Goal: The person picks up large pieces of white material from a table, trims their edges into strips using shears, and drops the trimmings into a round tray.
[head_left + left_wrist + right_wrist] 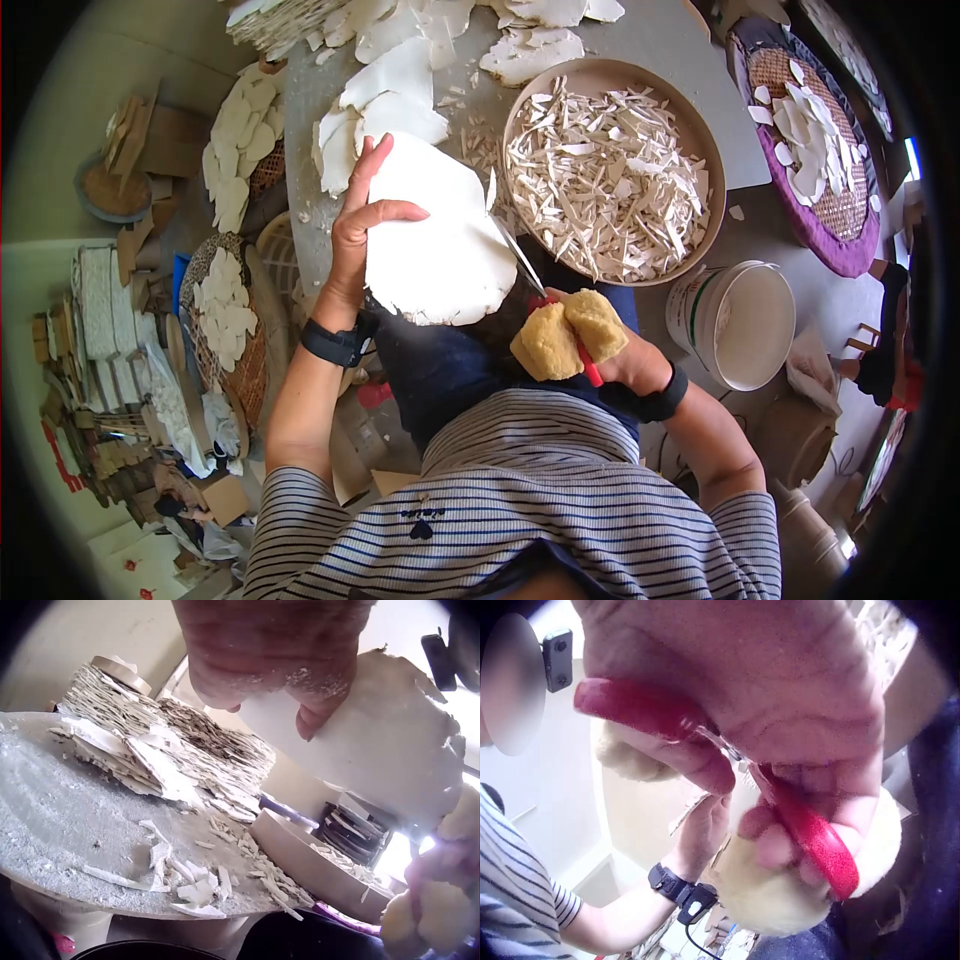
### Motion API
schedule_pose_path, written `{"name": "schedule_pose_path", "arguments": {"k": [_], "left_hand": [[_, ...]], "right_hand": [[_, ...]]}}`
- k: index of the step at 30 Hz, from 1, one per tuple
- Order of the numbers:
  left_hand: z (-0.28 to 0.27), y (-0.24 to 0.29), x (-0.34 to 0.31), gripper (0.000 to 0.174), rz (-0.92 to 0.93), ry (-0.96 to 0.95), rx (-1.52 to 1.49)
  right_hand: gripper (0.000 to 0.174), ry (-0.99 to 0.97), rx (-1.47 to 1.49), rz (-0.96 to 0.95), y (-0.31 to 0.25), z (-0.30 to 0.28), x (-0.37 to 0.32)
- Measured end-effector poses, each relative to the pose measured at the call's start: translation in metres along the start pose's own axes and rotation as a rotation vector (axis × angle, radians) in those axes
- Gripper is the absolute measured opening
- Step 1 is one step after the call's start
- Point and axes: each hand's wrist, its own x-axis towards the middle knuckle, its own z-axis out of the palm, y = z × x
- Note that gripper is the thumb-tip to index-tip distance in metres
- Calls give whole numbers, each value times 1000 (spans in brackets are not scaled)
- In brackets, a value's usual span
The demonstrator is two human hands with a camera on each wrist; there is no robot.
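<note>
A large white sheet [435, 235] with a ragged lower edge is pinched by the left hand [362, 235], thumb on its upper face. In the left wrist view the left hand [277, 652] grips the same sheet [367, 742] from above. The right hand [630, 355] holds scissors with red handles [590, 366] and yellow padding [548, 342]; their blades [524, 265] lie along the sheet's right edge, beside a thin sliver [491, 190]. The right wrist view shows the right hand [742, 697] with its fingers curled round the red handles [817, 840].
A round tray [715, 190] of white strips stands right of the sheet, with a white bucket [680, 310] below it. Sheets [395, 75] and scraps lie on the grey table [650, 40]. Baskets [850, 225] of pieces stand at both sides.
</note>
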Motion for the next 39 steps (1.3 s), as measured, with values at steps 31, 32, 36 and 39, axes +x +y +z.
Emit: {"name": "schedule_pose_path", "arguments": {"k": [31, 32, 36, 39], "left_hand": [[43, 58, -80, 70, -642, 148, -811], [43, 57, -80, 69, -650, 146, -822], [44, 57, -80, 68, -677, 148, -872], [47, 59, -80, 68, -689, 155, -887]], "right_hand": [[34, 208, 132, 194, 76, 47, 28], [37, 192, 96, 200, 76, 46, 28], [33, 279, 125, 130, 43, 40, 29], [27, 354, 81, 20, 45, 40, 28]]}}
